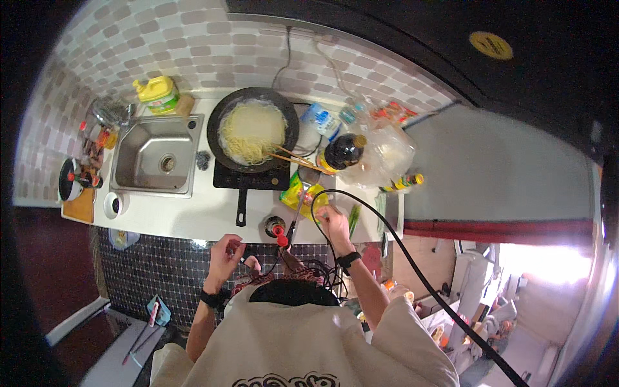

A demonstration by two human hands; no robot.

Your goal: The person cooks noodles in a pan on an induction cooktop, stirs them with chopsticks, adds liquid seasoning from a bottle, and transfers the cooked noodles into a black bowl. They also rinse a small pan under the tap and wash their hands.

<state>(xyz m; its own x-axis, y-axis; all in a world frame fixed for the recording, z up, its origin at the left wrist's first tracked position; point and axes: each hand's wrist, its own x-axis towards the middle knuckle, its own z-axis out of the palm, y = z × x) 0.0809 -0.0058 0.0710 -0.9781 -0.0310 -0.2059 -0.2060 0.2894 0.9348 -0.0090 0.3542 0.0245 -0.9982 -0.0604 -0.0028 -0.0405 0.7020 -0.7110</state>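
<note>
My left hand (226, 255) hovers at the counter's front edge, with fingers loosely curled and nothing seen in it. My right hand (334, 225) is at the lower right edge of a yellow-green packet (292, 192); its fingertips are drawn together, and I cannot tell whether they pinch anything. Across that packet lies a metal cooking utensil (305, 187) with a dark handle. A bottle with a red flip cap (275, 227) stands between my hands. Behind them, a black wok (215, 130) holds noodles (251, 133) in pale, cloudy liquid. Wooden chopsticks (297, 158) rest over its right rim.
The wok sits on an induction cooker (251, 180), its handle (241, 208) pointing towards me. A steel sink (154, 159) is at the left. Right of the wok stand a dark sauce bottle (342, 152) and plastic bags (387, 155). A black cable (411, 256) crosses by my right hand.
</note>
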